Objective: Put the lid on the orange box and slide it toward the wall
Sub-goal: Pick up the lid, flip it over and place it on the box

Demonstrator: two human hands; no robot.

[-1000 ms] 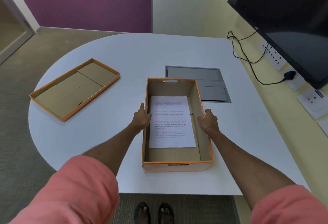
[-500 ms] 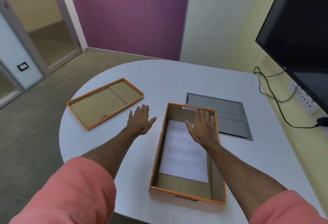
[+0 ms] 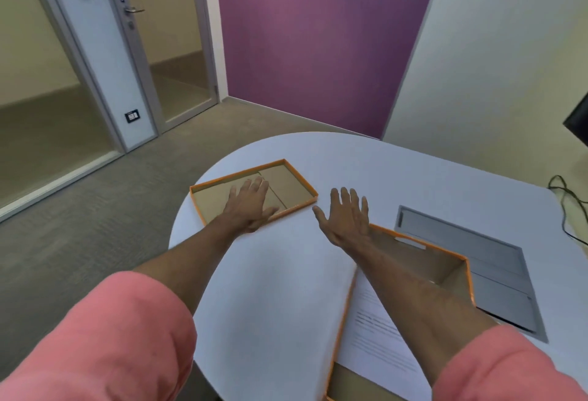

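The orange box (image 3: 458, 276) stands open at the lower right of the white table, with a printed sheet (image 3: 372, 330) lying inside it. Its lid (image 3: 296, 187) lies upside down at the table's far left, brown inside, orange rim up. My left hand (image 3: 251, 203) hovers flat over the lid's near part with fingers spread and holds nothing. My right hand (image 3: 346, 216) is open too, fingers apart, above the bare table between the lid and the box. My right forearm crosses over the box.
A grey metal cable hatch (image 3: 483, 260) is set into the table (image 3: 286, 289) right of the box. Black cables (image 3: 569, 197) run along the right edge by the yellow wall. A purple wall and a glass door stand beyond the table's rounded far end.
Both hands left the box and moved left toward the lid. The left hand now hovers over the lid. The view swung up and left.
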